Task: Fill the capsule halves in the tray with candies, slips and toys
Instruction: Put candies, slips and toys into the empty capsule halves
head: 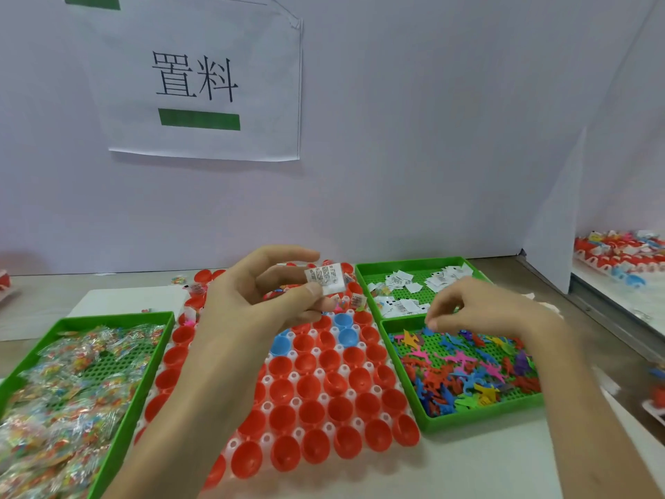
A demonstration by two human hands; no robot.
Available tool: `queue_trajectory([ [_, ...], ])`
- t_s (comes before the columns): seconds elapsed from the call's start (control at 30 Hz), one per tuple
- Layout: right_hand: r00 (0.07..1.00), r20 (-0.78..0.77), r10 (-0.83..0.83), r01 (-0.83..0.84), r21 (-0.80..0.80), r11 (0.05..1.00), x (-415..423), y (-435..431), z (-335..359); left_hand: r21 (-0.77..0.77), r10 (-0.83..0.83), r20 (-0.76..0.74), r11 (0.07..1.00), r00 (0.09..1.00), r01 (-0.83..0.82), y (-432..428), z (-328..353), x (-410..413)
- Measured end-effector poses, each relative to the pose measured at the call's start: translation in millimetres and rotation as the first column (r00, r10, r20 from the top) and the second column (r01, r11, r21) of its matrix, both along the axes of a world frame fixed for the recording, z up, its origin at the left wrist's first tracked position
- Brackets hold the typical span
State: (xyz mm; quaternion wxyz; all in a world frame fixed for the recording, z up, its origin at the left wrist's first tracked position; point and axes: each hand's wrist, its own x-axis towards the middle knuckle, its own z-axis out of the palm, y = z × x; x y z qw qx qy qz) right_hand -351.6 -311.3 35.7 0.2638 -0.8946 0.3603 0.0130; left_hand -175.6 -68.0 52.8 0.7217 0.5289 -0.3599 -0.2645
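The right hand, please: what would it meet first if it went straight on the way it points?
Probably the toys in the toy tray just under the right hand; it points down and left, though depth is unclear.

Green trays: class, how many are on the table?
3: left tray with candies; far right tray with slips; near right tray with toys. None appears hidden.

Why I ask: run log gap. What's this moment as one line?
left hand pinches slips above capsule tray | right hand reaches toys in toy tray | near capsule halves empty
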Motion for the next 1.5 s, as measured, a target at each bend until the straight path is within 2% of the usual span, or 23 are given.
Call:
queue_trajectory([
  [0.07,0.995,-0.096,0.006,-0.001,0.054,0.999,2.3,-7.3,-12.8,0.006,0.004,0.014,1.0,1.0,-0.005,0.1,0.9,-1.1],
  [0.2,0.988,-0.155,0.004,0.014,0.113,0.994,11.5,-9.4,-29.7,0.011,0.03,0.058,0.999,0.998,-0.03,1.2,2.9,-3.1],
  [0.43,0.993,-0.117,-0.009,0.025,0.128,0.991,17.2,-8.2,-38.8,0.025,0.051,0.075,0.998,0.996,-0.053,0.1,3.8,-5.7],
  [0.6,0.996,-0.087,0.036,-0.022,0.158,0.987,17.2,-9.9,-40.8,0.021,0.06,0.075,0.998,0.995,-0.061,-0.5,2.8,-6.5],
  [0.7,0.997,-0.058,0.059,-0.051,0.125,0.991,16.8,-9.1,-36.6,0.026,0.081,0.088,0.996,0.993,-0.083,-0.2,2.2,-6.6],
  [0.8,0.997,0.057,0.057,-0.06,0.064,0.996,15.6,-3.4,-26.0,0.027,0.1,0.086,0.994,0.991,-0.103,0.1,2.1,-6.7],
  [0.87,0.968,0.239,0.08,-0.102,0.083,0.991,15.7,6.6,-11.5,0.021,0.119,0.092,0.992,0.989,-0.122,-0.1,2.3,-6.9],
  [0.93,0.884,0.452,0.12,-0.202,0.137,0.97,17.0,22.1,8.2,0.011,0.138,0.107,0.99,0.985,-0.14,-0.5,2.6,-7.5],
  [1.0,0.757,0.633,0.163,-0.343,0.174,0.923,18.3,41.9,28.3,-0.003,0.152,0.126,0.988,0.98,-0.153,-0.4,2.6,-8.4],
  [1.1,0.581,0.793,0.181,-0.48,0.155,0.863,24.1,73.2,47.9,-0.03,0.158,0.161,0.988,0.974,-0.155,0.3,2.4,-10.2],
  [1.2,0.533,0.83,0.163,-0.468,0.129,0.874,34.7,93.6,52.8,-0.055,0.172,0.186,0.985,0.967,-0.164,0.1,3.4,-12.6],
  [1.4,0.567,0.821,0.068,-0.311,0.137,0.941,47.8,105.9,48.6,-0.125,0.183,0.185,0.979,0.966,-0.162,0.4,6.5,-16.5],
  [1.5,0.586,0.808,0.058,-0.284,0.137,0.949,48.8,108.1,49.8,-0.142,0.169,0.159,0.979,0.973,-0.147,-0.2,4.5,-15.3],
])
